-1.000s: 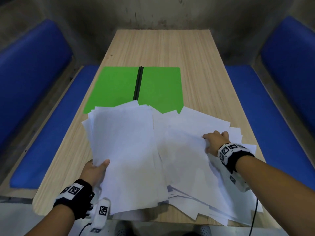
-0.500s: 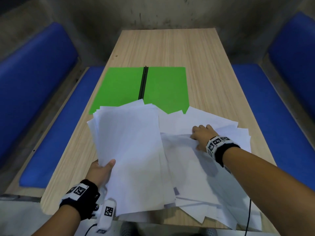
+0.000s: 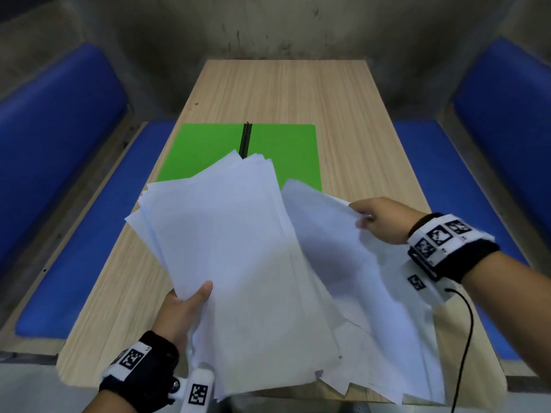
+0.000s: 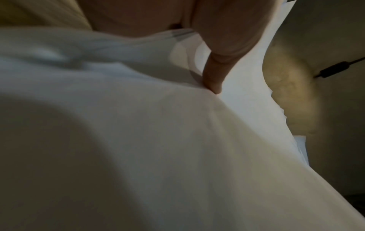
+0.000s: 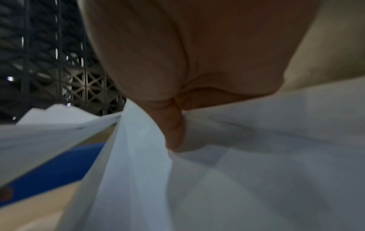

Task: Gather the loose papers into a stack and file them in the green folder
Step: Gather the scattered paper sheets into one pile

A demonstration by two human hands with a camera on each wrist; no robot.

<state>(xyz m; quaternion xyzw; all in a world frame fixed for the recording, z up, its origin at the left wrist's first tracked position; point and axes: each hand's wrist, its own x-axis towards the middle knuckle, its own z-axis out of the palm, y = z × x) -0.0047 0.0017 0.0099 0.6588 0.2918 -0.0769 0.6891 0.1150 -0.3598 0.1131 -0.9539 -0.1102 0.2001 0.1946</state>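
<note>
The green folder [image 3: 208, 147] lies open and flat on the table's middle, a black spine [image 3: 246, 138] down its centre. My left hand [image 3: 190, 302] grips the near left edge of a fanned stack of white papers [image 3: 226, 248], thumb on top, raised over the folder's near edge. My right hand [image 3: 378, 217] pinches the far edge of a second bunch of white sheets [image 3: 343, 251] and holds it lifted. In the left wrist view a finger [image 4: 214, 78] presses into the paper [image 4: 138, 125]. The right wrist view shows my thumb [image 5: 173, 129] clamped on bunched sheets [image 5: 256, 156].
The wooden table [image 3: 283, 93] runs away from me between two blue padded benches [image 3: 59, 138] [image 3: 507, 114]. A grey wall [image 3: 268, 25] closes the far end. A black cable [image 3: 465, 338] hangs from my right wrist over the table's near right corner.
My right hand went from lying flat on the spread sheets to pinching their far edge and lifting them. The left stack has risen and tilted over the folder.
</note>
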